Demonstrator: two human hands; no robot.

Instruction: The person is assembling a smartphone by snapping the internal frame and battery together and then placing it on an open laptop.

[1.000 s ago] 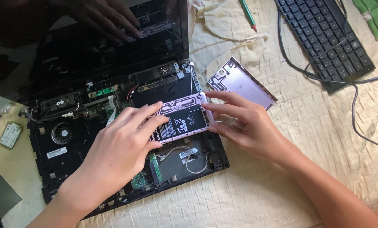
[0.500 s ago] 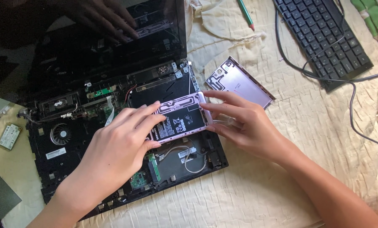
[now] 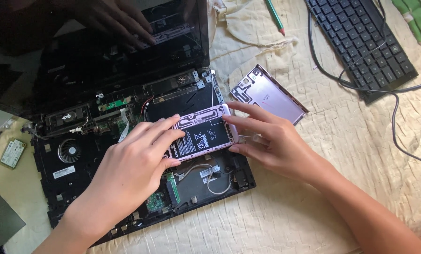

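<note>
An opened smartphone (image 3: 205,134) with its battery and coil showing lies across the bare chassis of a dismantled black laptop (image 3: 69,174). My left hand (image 3: 130,169) rests flat on the phone's left end, fingers spread over it. My right hand (image 3: 271,143) grips the phone's right end, with fingertips on its top and bottom edges. The phone's pinkish back cover (image 3: 271,96) lies inside up on the cloth just right of the laptop.
The laptop's dark screen (image 3: 102,42) stands open at the back, reflecting my hands. A black keyboard (image 3: 361,42) with cables lies at top right, a green pencil (image 3: 276,16) at top centre. A small green circuit card (image 3: 13,153) sits at the left on the cream cloth (image 3: 314,221).
Almost nothing has moved. Both hands stay on the phone, and the view has shifted slightly.
</note>
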